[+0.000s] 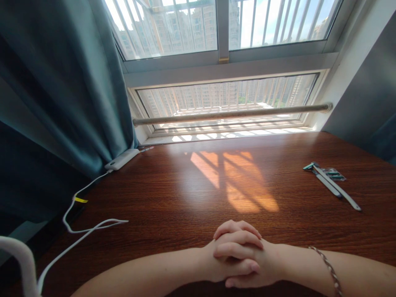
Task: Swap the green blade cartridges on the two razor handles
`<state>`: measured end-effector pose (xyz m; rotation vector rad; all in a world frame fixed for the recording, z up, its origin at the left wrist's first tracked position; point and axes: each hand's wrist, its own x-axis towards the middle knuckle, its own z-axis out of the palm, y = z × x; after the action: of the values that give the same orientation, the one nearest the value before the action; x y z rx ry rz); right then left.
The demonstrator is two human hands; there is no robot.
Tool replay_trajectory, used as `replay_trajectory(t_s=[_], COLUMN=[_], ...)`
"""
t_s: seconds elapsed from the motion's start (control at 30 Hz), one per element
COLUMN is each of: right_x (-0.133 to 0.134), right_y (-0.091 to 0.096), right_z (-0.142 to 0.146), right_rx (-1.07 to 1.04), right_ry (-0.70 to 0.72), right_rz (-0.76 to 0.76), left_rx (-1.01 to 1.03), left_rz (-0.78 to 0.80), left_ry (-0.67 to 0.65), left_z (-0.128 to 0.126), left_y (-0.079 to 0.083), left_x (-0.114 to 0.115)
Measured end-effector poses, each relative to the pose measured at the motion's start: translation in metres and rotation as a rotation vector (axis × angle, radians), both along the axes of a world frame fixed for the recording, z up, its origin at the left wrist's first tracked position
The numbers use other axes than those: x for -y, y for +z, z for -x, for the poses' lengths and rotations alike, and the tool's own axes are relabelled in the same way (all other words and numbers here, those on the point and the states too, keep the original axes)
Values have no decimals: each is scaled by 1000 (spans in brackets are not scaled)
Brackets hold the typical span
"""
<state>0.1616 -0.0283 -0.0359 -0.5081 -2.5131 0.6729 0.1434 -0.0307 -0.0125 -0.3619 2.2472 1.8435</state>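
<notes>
My left hand [212,260] and my right hand [268,260] are clasped together at the table's near side, fingers interlaced and folded over each other. I see no object between them, though the palms are hidden. A braided bracelet [328,267] circles my right wrist. Well off to the right lie a razor [324,181] with a pale green head and a slim white handle [343,194] alongside it. Just behind these is a small clear packet [334,174] with dark green pieces inside, perhaps spare blades.
The dark wooden table [154,189] reaches to a barred window [229,95] with a horizontal rail [232,114]. At the left, a white power strip [123,159] rests beside a blue curtain [89,82]. A white cable [74,243] loops over the table's left side.
</notes>
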Motion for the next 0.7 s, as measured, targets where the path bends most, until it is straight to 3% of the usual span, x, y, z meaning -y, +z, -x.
replay_trajectory(t_s=[0.23,0.37,0.47,0.7], right_x=[-1,-1,-1,-1], right_y=[-2,-2,-2,-1], right_z=[1,1,1,0], right_rx=[-30,-63,-70,-63], right_ry=[5,9,12,11], right_rz=[-4,-12,-9,-22], left_rx=[42,53,54,9], left_rz=[102,87,89,141], left_ry=[157,177,130,-133], left_z=[-8,-8,-6,-2], left_y=[24,26,24,21], left_x=[-17,-16,-11,-1])
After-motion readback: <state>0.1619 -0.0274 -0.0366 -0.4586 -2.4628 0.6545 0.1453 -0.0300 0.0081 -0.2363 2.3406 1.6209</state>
